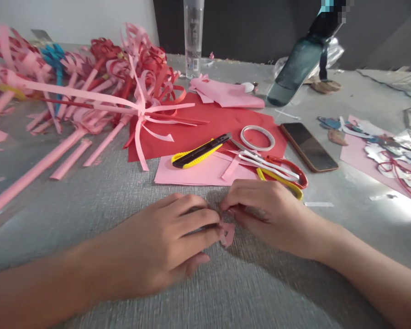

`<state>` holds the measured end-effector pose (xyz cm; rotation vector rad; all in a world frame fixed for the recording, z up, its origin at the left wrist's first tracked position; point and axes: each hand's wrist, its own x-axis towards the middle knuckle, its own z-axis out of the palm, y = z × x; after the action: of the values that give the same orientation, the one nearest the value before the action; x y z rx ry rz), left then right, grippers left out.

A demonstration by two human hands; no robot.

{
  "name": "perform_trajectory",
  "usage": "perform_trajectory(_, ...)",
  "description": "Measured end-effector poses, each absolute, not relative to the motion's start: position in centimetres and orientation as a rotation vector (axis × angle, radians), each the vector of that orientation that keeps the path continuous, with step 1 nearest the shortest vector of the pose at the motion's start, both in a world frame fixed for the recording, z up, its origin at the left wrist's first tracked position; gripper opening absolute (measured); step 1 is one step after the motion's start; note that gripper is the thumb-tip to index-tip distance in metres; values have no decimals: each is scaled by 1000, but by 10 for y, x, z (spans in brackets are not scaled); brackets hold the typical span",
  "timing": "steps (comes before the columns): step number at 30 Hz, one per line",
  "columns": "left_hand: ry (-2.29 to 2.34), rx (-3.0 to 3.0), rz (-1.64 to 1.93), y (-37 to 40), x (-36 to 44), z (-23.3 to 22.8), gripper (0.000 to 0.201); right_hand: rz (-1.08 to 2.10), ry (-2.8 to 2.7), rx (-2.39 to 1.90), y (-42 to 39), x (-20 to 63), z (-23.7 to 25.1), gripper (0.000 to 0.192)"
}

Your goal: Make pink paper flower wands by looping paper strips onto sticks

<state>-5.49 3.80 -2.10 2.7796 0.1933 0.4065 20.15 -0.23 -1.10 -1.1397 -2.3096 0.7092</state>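
A small torn-looking piece of pink paper (228, 235) is between my two hands, just above the grey cloth-textured table. My left hand (178, 233) comes in from the left, its curled fingertips closed against the paper's left edge; its lowest digit stands apart from the paper. Thumb and forefinger of my right hand (265, 210) are pinched together at the paper's upper end, and what lies right between them is mostly hidden. Just beyond my hands are scissors (286, 176) with red and yellow handles, pink paper sheets (188, 176) and a yellow-and-black utility knife (202, 151).
Red paper (157, 144) lies under a tape roll (257, 138). A phone (310, 146) rests to the right. Pink and red paper-strip flowers (99, 77) pile up at the left. Behind stand a clear bottle (193, 39) and a tilted dark bottle (296, 68). Paper cut-outs (393, 155) lie far right.
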Motion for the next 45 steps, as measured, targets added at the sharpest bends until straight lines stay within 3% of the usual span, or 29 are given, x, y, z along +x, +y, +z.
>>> perform_trajectory(7,197,2755,401,36,-56,-21,32,622,-2372,-1160,-4,204,-9,17)
perform_trajectory(13,266,2793,392,34,-58,-21,40,871,-2431,-1174,-1,212,-1,18)
perform_trajectory(24,229,2730,453,34,-56,-19,21,839,-2293,-1268,1,208,-6,31)
perform_trajectory(29,325,2696,455,32,-54,-20,23,724,-2214,-1287,0,203,-12,33)
perform_trajectory(33,393,2724,445,32,-52,-21,27,676,-2218,-1216,-6,194,-10,24)
perform_trajectory(40,380,2738,589,35,-59,-25,15,576,-2391,-1388,-30,178,-4,18)
perform_trajectory(45,438,2747,560,37,-61,-28,16,406,-2361,-1353,-40,174,-20,20)
